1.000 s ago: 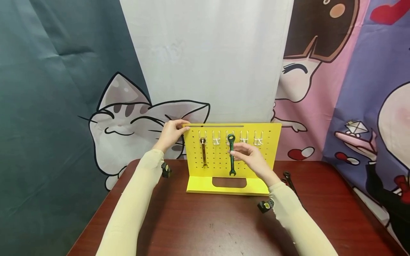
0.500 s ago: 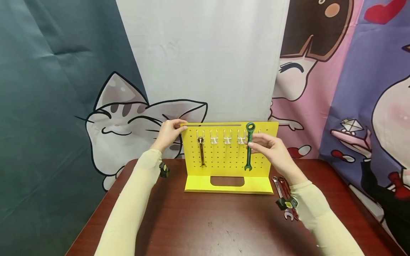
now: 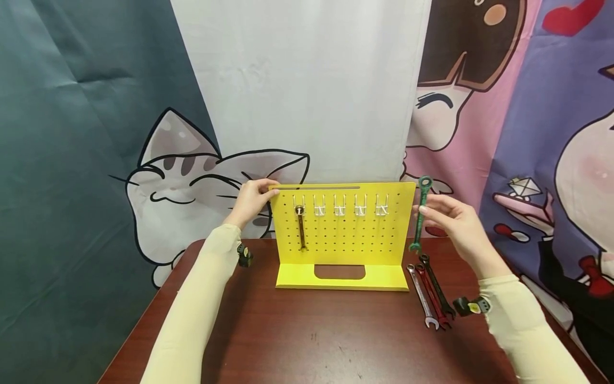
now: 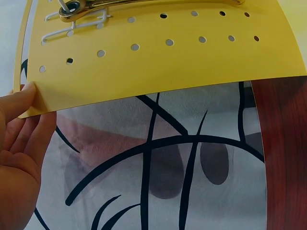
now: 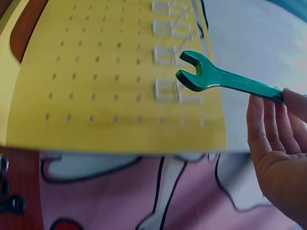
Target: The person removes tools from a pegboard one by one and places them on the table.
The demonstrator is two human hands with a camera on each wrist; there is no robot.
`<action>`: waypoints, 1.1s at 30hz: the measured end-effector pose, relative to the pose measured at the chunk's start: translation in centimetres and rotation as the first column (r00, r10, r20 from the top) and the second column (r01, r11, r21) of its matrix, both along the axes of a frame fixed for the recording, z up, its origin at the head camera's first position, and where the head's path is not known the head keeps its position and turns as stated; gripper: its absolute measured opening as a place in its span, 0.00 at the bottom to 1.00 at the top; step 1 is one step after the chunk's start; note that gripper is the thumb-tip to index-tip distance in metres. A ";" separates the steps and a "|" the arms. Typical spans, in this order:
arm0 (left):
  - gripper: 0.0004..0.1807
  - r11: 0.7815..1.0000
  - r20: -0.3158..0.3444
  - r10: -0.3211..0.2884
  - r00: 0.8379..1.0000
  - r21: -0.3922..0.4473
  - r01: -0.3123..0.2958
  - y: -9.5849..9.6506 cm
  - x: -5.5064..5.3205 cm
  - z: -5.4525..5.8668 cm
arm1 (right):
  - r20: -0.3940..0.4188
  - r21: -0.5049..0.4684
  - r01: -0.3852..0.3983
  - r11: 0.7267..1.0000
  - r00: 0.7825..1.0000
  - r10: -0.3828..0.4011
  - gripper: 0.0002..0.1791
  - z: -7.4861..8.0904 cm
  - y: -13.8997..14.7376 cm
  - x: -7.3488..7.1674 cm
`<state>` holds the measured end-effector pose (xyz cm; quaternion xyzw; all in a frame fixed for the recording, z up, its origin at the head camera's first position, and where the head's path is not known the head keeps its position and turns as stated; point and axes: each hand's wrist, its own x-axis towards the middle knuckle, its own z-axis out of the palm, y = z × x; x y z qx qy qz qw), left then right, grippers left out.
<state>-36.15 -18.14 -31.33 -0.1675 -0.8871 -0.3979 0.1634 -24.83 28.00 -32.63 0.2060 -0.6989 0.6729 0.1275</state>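
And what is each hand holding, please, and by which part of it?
The right hand pinches the green wrench by its shaft, the open end free; the left hand pinches the yellow pegboard at its upper left corner.

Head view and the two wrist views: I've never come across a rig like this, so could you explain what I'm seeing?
There's no robot: these are a person's bare hands. The head picture comes from a head-worn camera looking forward and down; the others come from a camera on each wrist.

The left hand pinches the upper left corner of a yellow pegboard standing on a reddish-brown table. A gold combination wrench hangs from its leftmost hook. The right hand holds a green combination wrench, ring end up, just right of the board. Below it, a silver wrench, a red wrench and a black wrench lie on the table.
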 end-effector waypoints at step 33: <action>0.13 1.000 -0.020 0.004 1.000 -0.006 -0.004 0.0 -0.1 -0.1 | 0.289 0.149 0.147 0.978 0.939 -0.185 0.15 -8.2 9.3 -1.7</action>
